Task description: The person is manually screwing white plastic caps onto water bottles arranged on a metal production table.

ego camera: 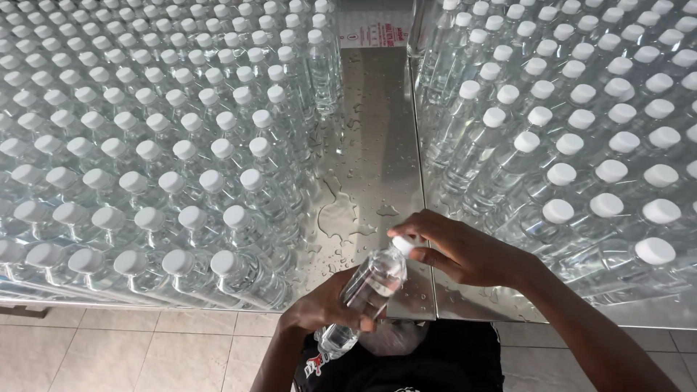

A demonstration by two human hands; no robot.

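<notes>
Both grips work on one clear plastic bottle, held tilted over the near edge of the steel counter. The left hand wraps its grip around the lower body of the bottle, fingers closed tight on it. The right hand comes from the right, its grip pinched narrow on the white cap at the bottle's upper end, thumb and fingers curled over it.

One bottle is in hand; the rest stand in two blocks on the counter. The left block of bottles is a dense grid, many rows deep, about seven bottles in the nearest row and far too many overall to count. The right block of bottles is packed the same way, with three white caps showing in its nearest row and again too many beyond to count. Every standing bottle is upright, clear and white-capped.

Between the two blocks runs one bare strip of counter, wet with a puddle and scattered drops. A tiled floor shows below the counter's edge, and the person's dark shirt sits under the hands.
</notes>
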